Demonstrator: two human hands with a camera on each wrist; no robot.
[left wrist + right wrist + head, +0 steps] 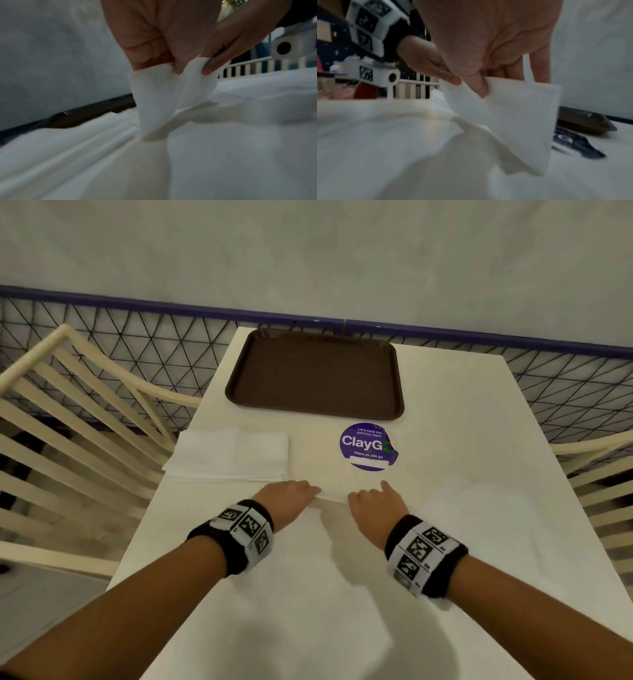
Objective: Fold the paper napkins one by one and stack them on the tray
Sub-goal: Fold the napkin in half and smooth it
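One white napkin (333, 495) lies spread on the white table (462, 422) in front of me, its far edge lifted. My left hand (301, 491) pinches that edge on the left, and my right hand (368, 496) pinches it on the right. The left wrist view shows thumb and fingers of the left hand (154, 44) clamped on the embossed napkin (157, 89). In the right wrist view the right hand (488, 44) holds a raised flap of the napkin (513, 115). The brown tray (315, 371) sits at the far end with nothing on it. A stack of napkins (229, 455) lies at the left.
A purple round sticker (368, 445) is stuck to the table between the tray and my hands. Cream slatted chairs stand at the left (68, 422) and at the right (599, 474). A black mesh fence (171, 344) runs behind the table.
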